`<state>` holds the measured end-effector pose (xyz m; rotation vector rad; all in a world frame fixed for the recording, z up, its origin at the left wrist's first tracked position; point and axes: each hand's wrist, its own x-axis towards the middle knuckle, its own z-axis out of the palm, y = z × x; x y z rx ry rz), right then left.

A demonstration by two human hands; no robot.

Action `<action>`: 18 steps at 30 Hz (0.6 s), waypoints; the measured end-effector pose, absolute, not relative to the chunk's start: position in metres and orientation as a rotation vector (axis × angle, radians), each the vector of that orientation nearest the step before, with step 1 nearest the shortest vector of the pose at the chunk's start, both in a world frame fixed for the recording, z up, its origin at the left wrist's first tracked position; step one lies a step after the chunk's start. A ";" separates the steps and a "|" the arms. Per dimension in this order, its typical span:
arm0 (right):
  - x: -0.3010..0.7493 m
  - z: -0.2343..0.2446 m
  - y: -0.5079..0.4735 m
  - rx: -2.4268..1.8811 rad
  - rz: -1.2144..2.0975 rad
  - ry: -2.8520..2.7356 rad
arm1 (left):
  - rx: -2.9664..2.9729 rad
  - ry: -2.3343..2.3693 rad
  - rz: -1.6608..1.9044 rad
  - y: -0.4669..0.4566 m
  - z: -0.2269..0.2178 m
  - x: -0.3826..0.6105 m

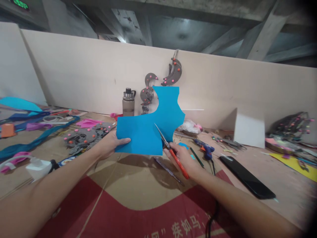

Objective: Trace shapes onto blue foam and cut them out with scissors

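Grip at left (pixel 110 144) is pinching the left edge of the blue sheet (pixel 141 132), thumb lying flat on the near face. Sheet is hanging raised above the printed cardboard (pixel 128 198), its lower right portion meeting the blades. Grip at right (pixel 178 154) is holding the red-handled scissors (pixel 182 168), points slanting up-left across the sheet; cannot tell whether blades are parted. Judgement: clean cutting is calling for a taut sheet, turned into slow, short snips, thumb well clear. Farther right, a phone (pixel 247 177) is lying on the counter (pixel 260 162).
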<state>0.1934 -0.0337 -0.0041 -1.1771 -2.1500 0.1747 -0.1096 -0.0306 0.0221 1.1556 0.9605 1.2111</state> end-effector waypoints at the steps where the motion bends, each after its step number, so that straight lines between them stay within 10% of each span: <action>1: 0.193 -0.003 -0.034 -1.166 0.182 -2.150 | 1.161 0.959 1.205 -0.030 0.022 -0.110; 18: 0.192 0.003 -0.041 -1.137 0.342 -2.132 | 1.170 0.931 1.163 -0.031 0.015 -0.102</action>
